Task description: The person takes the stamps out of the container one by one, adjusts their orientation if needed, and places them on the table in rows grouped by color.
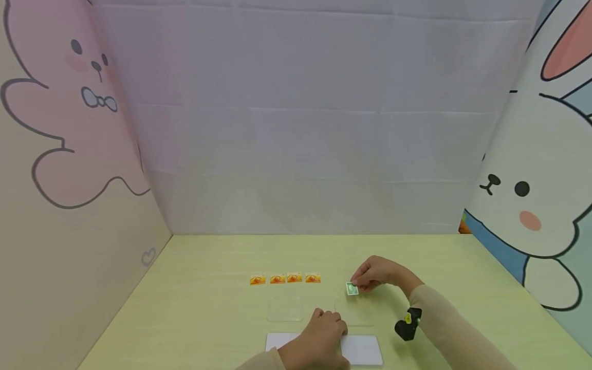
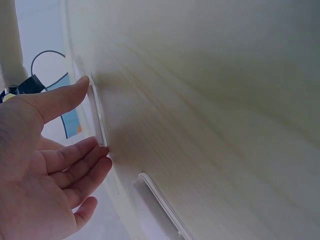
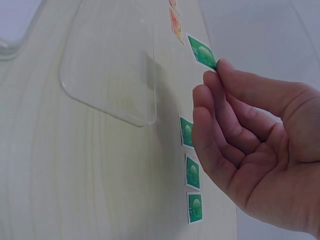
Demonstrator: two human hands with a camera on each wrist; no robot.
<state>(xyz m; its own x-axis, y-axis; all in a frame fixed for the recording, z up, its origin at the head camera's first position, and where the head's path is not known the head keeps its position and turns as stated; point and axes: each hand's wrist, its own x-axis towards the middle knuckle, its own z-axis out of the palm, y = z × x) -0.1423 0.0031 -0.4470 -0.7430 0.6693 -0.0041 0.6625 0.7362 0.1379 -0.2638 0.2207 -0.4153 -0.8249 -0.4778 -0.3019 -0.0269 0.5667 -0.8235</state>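
Note:
My right hand [image 1: 373, 272] pinches a green postage stamp [image 3: 201, 52] by one corner between thumb and forefinger, raised over the table. Below it, three more green stamps [image 3: 193, 172] lie in a row, hidden behind the hand in the head view. My left hand [image 1: 319, 339] spans the near right white flat slab [image 1: 361, 350], thumb at one edge and fingertips at the opposite one. A second white slab [image 1: 279, 338] lies to its left, partly covered by the left forearm and hand. One clear plastic plate [image 3: 107, 70] lies between my two hands.
Several orange-yellow stamps [image 1: 277, 279] form a row farther back on the pale wood-look table [image 1: 185, 318]. Another clear plate [image 1: 285, 310] lies in front of them. A white sheet [image 1: 296, 128] hangs behind, with cartoon-printed panels at both sides.

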